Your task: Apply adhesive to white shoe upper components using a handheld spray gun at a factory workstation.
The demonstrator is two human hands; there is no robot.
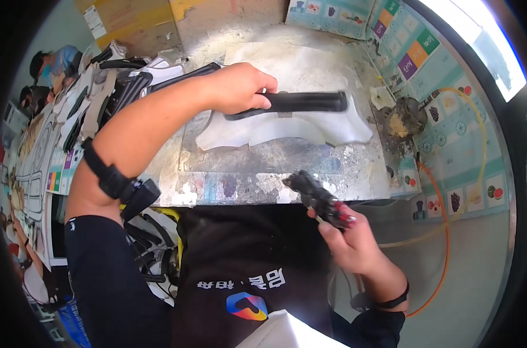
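Note:
Stretched across the worktable, my left hand (240, 90) is closed on the left end of a long black padded part (310, 102), thumb in front. The black part is joined to or lies against a pale grey curved panel (287, 130); I cannot tell which. Close to my body, my right hand (356, 243) grips a grimy dark spray gun (317, 196) with a red section by the fingers. Its front end points up and left toward the table's near edge, apart from the panel. Motion blurs the gun somewhat.
Several similar black and pale parts (130, 87) are piled at the left. A dirty pot (404, 124) with a yellow hose (483, 145) stands at the right. An orange hose (447, 232) hangs below it. Cardboard (228, 17) and printed panels (411, 52) wall the table; people (60, 62) sit farther left.

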